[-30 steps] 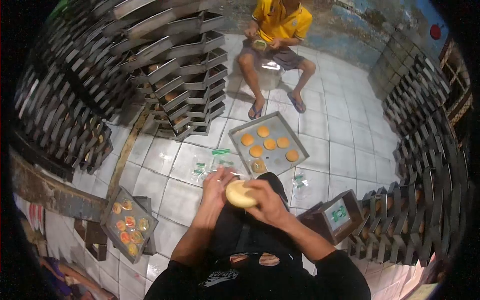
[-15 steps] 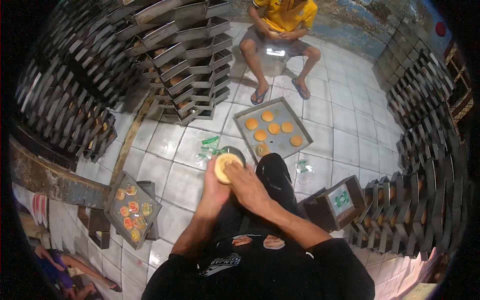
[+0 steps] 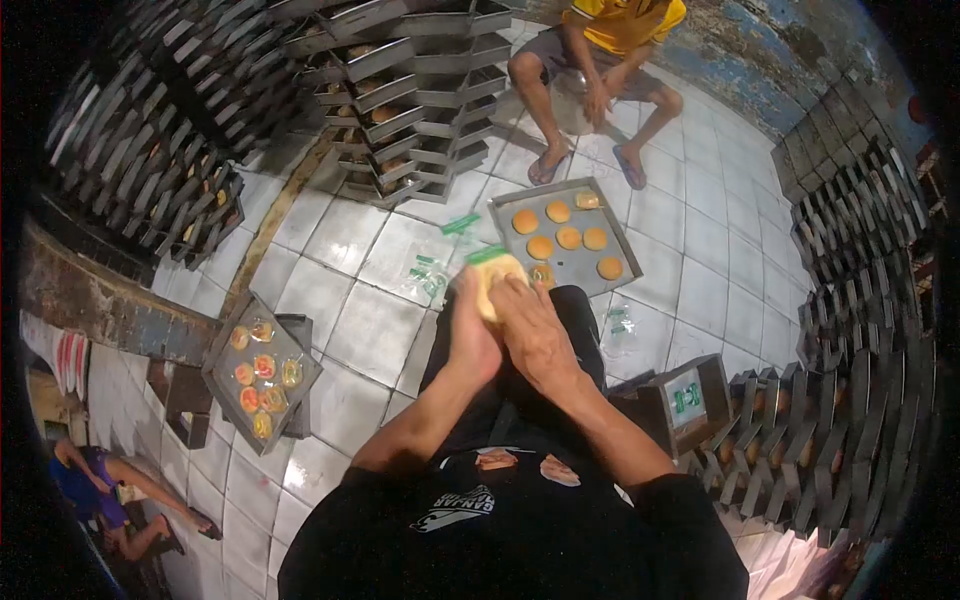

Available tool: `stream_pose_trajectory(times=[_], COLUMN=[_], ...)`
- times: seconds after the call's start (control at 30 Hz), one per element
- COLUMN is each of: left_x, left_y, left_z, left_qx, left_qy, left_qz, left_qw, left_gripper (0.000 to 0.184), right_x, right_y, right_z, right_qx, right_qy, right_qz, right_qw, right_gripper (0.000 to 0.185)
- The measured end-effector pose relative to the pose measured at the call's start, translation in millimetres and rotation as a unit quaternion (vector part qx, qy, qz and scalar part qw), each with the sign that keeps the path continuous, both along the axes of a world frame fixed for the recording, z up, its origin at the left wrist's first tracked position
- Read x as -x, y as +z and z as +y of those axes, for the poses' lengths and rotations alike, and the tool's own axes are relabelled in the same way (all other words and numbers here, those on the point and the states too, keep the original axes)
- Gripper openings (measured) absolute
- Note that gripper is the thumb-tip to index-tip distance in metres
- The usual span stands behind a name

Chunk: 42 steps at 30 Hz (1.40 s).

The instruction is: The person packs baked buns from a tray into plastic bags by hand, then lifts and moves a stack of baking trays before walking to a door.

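Note:
A pale round bun (image 3: 492, 278) in clear plastic with a green printed band is between my two hands, above my lap. My left hand (image 3: 472, 325) grips it from the left side. Across its right side lie the bent fingers of my right hand (image 3: 530, 325), which hide part of it. Just beyond my hands, a grey metal tray (image 3: 590, 277) on the floor holds several golden buns (image 3: 568, 237) and a wrapped one (image 3: 587, 200) at its far edge. Clear bags with green print (image 3: 428, 277) lie on the tiles left of my hands.
A tray of wrapped buns (image 3: 264, 370) stands at the left. At the right is a box with green-printed bags (image 3: 687, 398). Stacked metal trays (image 3: 420, 100) rise on both sides. A person in yellow (image 3: 625, 30) sits ahead, another person (image 3: 100, 480) at the lower left.
The bun was bare in my hands and is now inside the green-banded plastic. A wrapped bun has appeared at the tray's far edge. The seated person's hands have lowered. The view has shifted.

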<state>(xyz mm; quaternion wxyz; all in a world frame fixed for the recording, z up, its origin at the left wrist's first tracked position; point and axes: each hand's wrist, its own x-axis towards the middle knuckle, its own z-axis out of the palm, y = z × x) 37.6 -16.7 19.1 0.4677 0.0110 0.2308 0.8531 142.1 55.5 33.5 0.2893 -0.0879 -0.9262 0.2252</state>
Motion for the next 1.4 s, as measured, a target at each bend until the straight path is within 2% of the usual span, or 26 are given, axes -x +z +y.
stream_pose_trajectory(times=[0.03,0.07,0.13,0.2,0.23,0.27,0.33,0.37,0.4,0.47,0.5,0.53,0.63,0.73,0.87,0.93,1.07,1.13,1.17,1.2,1.27,1.33,1.4], left_x=[-16.0,-31.2,-44.2,-8.5,14.6,23.2,1.4,-5.5,-0.9,15.0,22.8,28.4,44.8,44.8,38.8,37.1,44.4,43.2,40.3,42.4,47.9,45.9,45.8], left_y=[0.1,-11.9,3.8,10.5,6.3,-3.2,-0.1,-0.3,-7.8,-16.0,-15.2,-15.2,-14.8,-14.1,-13.6,-13.1,6.6,27.7,43.7,42.2,36.4,27.0,24.6], left_z=[-0.5,3.8,5.0,6.4,3.6,9.8,25.1,31.9,31.7,28.9,26.9,23.7,23.7,22.6,23.6,23.2,15.7,5.5,4.3,5.0,9.3,17.6,16.5], left_qx=[0.082,0.111,0.121,0.056,0.005,0.000,0.088,0.101,0.102,0.009,0.017,0.019,0.017,-0.024,-0.017,-0.025,-0.030,-0.059,-0.030,-0.027,-0.039,-0.019,0.013], left_qy=[-0.003,0.017,0.040,0.028,-0.020,-0.019,0.055,0.107,0.110,0.046,0.035,0.036,0.082,0.084,0.081,0.098,0.113,0.118,0.121,0.118,-0.009,0.017,-0.030], left_qz=[0.051,0.115,0.135,0.017,-0.025,-0.034,0.097,0.078,0.077,-0.052,-0.081,-0.085,-0.088,-0.128,-0.144,-0.064,0.012,0.067,0.079,0.080,0.074,0.044,0.029], left_qw=[0.995,0.987,0.983,0.998,0.999,0.999,0.990,0.986,0.986,0.998,0.996,0.996,0.993,0.988,0.986,0.993,0.993,0.989,0.989,0.989,0.996,0.999,0.999], left_gripper=[0.046,0.046,0.049,0.052,0.051,0.046,0.042,0.042,0.042,0.046,0.056,0.056,0.074,0.079,0.081,0.079,0.079,0.080,0.083,0.083,0.083,0.081,0.068], right_x=[-1.3,-0.3,6.1,8.4,8.1,10.8,24.1,24.2,26.5,27.8,25.0,20.4,14.8,9.2,11.8,9.4,-0.7,-6.2,-4.7,-1.0,5.8,6.7,6.1], right_y=[-0.8,0.1,6.8,19.7,9.8,-2.5,-18.2,-15.1,-0.7,24.1,22.8,22.6,36.9,30.6,27.3,26.0,42.6,53.4,58.2,56.1,48.4,41.2,40.7], right_z=[3.9,13.5,18.4,12.8,13.5,15.3,23.1,32.1,28.1,20.5,20.4,19.1,7.3,3.4,-1.3,-0.4,-5.6,-13.8,-17.9,-18.9,-16.0,-11.4,-10.3], right_qx=[-0.001,-0.033,-0.067,-0.030,-0.028,-0.025,0.013,0.014,0.015,-0.017,-0.051,-0.049,-0.024,-0.013,0.025,0.027,0.055,0.121,0.144,0.147,0.162,0.154,0.263], right_qy=[-0.001,-0.024,-0.040,-0.015,0.001,-0.002,-0.030,-0.019,-0.015,0.011,0.005,0.007,-0.026,-0.059,-0.062,-0.060,-0.050,0.030,0.054,0.052,0.120,0.106,0.146], right_qz=[-0.005,-0.005,-0.002,-0.007,0.001,-0.003,0.002,-0.053,-0.054,0.002,0.034,0.030,0.115,0.087,0.109,0.086,0.049,0.098,0.086,0.087,0.026,-0.011,-0.030], right_qw=[1.000,0.999,0.997,0.999,1.000,1.000,0.999,0.998,0.998,1.000,0.998,0.998,0.993,0.994,0.992,0.994,0.996,0.987,0.984,0.984,0.979,0.982,0.953], right_gripper=[0.055,0.054,0.054,0.050,0.044,0.044,0.038,0.035,0.035,0.035,0.031,0.031,0.020,0.017,0.016,0.017,0.016,0.014,0.014,0.014,0.015,0.015,0.024])
